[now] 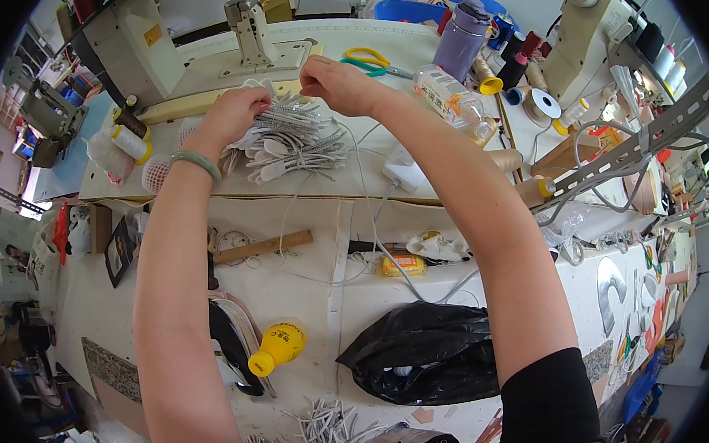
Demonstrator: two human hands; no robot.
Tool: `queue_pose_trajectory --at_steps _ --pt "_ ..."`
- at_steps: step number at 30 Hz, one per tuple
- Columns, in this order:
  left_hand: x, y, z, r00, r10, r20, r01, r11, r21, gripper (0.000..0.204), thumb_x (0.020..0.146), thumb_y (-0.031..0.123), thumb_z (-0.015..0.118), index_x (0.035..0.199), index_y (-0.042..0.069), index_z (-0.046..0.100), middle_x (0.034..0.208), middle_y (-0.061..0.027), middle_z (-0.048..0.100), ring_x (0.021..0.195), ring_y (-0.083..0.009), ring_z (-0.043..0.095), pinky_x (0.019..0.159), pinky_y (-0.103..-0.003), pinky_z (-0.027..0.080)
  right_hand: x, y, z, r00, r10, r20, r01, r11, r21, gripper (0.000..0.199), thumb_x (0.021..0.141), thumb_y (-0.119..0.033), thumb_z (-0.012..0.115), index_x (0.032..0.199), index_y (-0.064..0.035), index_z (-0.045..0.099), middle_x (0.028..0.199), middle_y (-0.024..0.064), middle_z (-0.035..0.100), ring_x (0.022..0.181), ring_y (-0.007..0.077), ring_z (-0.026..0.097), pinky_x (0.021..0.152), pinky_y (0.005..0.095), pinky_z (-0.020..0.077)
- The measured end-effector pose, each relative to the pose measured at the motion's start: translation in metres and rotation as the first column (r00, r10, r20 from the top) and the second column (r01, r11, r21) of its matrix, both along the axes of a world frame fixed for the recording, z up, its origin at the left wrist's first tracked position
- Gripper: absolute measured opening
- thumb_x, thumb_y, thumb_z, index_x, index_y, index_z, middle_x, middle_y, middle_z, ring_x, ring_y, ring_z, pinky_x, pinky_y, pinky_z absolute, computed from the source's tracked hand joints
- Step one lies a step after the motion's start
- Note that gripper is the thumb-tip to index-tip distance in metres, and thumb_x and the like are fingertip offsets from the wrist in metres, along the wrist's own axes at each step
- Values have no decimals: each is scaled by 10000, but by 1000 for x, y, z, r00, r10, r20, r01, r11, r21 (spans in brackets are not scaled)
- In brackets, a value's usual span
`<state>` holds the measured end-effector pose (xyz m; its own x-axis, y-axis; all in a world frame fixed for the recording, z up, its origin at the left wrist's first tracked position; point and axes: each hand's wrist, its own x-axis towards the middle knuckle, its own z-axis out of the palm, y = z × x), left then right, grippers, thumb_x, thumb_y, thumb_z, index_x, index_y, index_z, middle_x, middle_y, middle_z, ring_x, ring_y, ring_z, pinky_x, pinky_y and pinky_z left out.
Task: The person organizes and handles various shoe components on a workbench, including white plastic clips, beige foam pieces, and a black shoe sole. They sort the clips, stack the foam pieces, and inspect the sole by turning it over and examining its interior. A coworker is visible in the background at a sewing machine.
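Worktable [400,44], left hand [230,115] partly covering strips [293,140]

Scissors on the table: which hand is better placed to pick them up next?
Probably the right hand: it is nearer the scissors, though whether it holds something is unclear. The left hand is farther off, at the grey straps.
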<state>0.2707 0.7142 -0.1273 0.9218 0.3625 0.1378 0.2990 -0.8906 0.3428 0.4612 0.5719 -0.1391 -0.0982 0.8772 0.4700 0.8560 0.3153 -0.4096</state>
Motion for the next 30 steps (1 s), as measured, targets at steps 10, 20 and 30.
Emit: queue_pose_trajectory --at_steps 10,20,30 --pt "2 -5 5 999 11 -38 -12 1000 -15 164 858 96 567 987 14 624 880 -153 648 807 -288 620 734 -363 479 -1 -4 5 1000 -20 18 20 1000 -1 109 884 -110 575 923 -49 493 940 113 544 898 298 552 759 365 450" --pt "9 -21 1 953 280 -119 -271 959 84 149 816 188 607 929 118 675 942 -75 674 993 -269 580 855 -440 437 -46 35 -14 981 -183 -60 186 981 56 101 839 -49 575 923 -39 520 974 124 553 934 304 570 787 363 473" --pt "-1 -43 -4 977 213 30 -210 916 341 451 737 162 692 1163 153 544 1154 -42 596 1116 -235 511 961 -477 323 -65 -79 5 822 -204 -531 216 975 -40 227 848 -128 634 1049 -36 583 926 94 646 835 203 623 770 340 482"
